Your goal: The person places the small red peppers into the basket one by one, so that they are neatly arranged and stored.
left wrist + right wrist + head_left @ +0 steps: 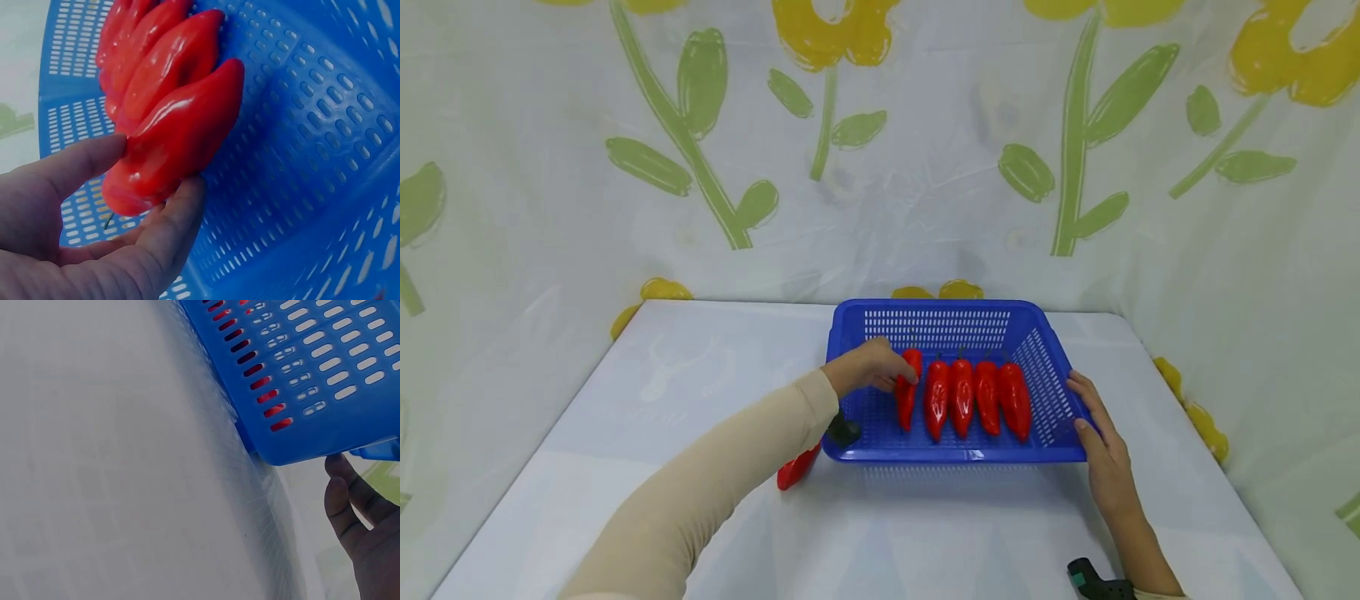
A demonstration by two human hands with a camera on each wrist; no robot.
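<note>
A blue plastic basket (940, 454) holds several glossy red chili peppers (962, 398) lying side by side in a row. My left hand (872, 367) reaches in from the left and pinches the leftmost red pepper (907, 404). In the left wrist view, that pepper (181, 131) lies between the thumb and the fingers near its stem end, with its tip pointing away. At the basket's right side, my right hand (1108, 458) grips the rim. The right wrist view shows fingers (350, 500) under the basket's edge; the rest of that grip is hidden.
Another red pepper (797, 468) lies on the white table (700, 375) outside the basket's front left corner, partly hidden by the left sleeve. A white curtain (925, 208) printed with flowers stands behind the table and along its sides.
</note>
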